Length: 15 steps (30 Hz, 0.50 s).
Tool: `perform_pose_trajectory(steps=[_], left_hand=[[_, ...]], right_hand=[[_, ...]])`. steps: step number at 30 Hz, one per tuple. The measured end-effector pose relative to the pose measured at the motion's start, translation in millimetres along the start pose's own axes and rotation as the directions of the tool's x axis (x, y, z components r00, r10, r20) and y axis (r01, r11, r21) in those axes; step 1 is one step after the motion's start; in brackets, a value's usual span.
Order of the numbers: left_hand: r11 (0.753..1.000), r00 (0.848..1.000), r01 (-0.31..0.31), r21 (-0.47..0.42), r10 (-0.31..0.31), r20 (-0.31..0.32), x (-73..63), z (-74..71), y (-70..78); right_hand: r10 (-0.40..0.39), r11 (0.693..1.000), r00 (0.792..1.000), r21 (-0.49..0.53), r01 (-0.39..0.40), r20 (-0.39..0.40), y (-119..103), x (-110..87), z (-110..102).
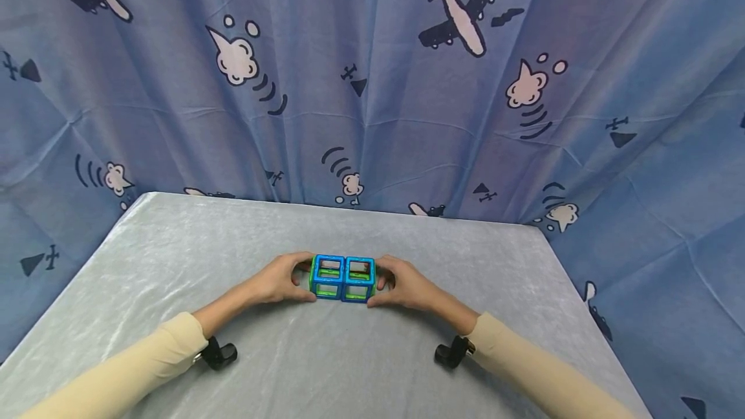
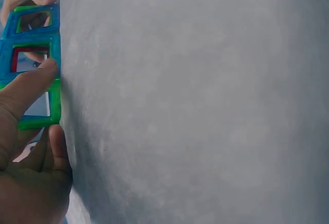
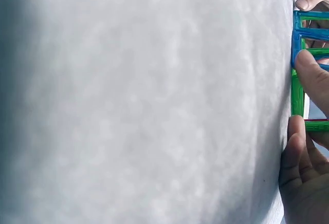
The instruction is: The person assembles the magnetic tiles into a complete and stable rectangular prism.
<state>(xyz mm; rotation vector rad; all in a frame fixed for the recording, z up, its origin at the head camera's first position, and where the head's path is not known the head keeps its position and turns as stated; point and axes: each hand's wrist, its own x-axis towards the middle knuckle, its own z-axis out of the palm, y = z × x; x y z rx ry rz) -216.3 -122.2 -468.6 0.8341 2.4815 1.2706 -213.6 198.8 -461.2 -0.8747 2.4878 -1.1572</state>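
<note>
Two joined cubes of magnetic tiles [image 1: 344, 270] sit side by side on the table, with blue square frames on top and front and green ones at the sides. A little red shows in the left wrist view of the magnetic tiles [image 2: 31, 39]. My left hand [image 1: 275, 280] holds the left end, its thumb at the front edge and its fingers behind. At the opposite end, my right hand [image 1: 412, 286] grips in the same way. In the right wrist view, the thumb presses the corner of the magnetic tiles [image 3: 297, 94]. The back faces are mostly hidden.
A pale grey cloth covers the table [image 1: 326, 367]. Behind it hangs a blue curtain [image 1: 302, 102] printed with aeroplanes and clouds. Black wrist cameras are strapped on at the left cuff [image 1: 218, 353] and right cuff [image 1: 453, 352].
</note>
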Motion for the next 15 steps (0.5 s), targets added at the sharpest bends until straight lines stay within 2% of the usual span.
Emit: perform_pose_trajectory(steps=[9,15], left_hand=[[1.000,1.000,-0.016,-0.020,0.016,0.006,-0.8,-2.2,0.4],[0.999,0.999,-0.043,-0.032,0.044,0.011,-12.9,-14.8,-4.6]], right_hand=[[-0.009,1.000,1.000,0.012,0.009,0.005,-0.8,-1.5,-3.8],[0.010,0.999,1.000,0.038,-0.011,0.016,4.1,-14.8,-19.3]])
